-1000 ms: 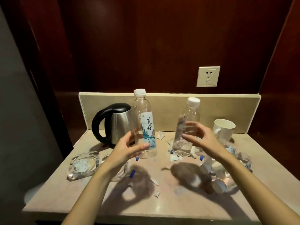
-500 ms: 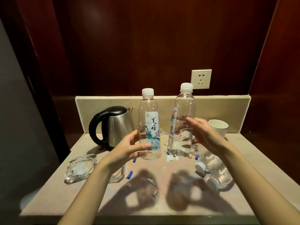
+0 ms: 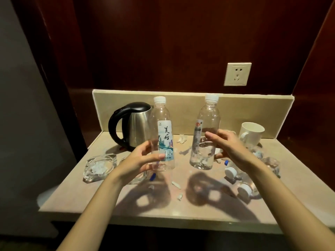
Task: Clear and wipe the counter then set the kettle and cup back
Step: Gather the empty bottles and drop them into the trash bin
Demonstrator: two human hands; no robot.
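1. Left hand (image 3: 143, 160) grips the labelled bottle (image 3: 162, 134) low on its body; right hand (image 3: 228, 147) grips the second bottle (image 3: 205, 134) likewise.
2. Both bottles upright, long axes vertical, capped, bases seemingly just above the counter (image 3: 126, 201).
3. Kettle (image 3: 134, 127) stands behind-left, nearer the left hand; cup (image 3: 251, 134) behind-right, nearer the right hand.
4. Judgement: clearing stage; bottles can lift straight up.

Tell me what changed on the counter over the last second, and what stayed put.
The right bottle, tilted a second ago, now stands upright in the right hand. The left hand keeps its grip on the labelled bottle, upright as before. Nothing was let go. The kettle, cup, ashtray, the lying bottles and the scraps stayed where they were; the camera view shifted.
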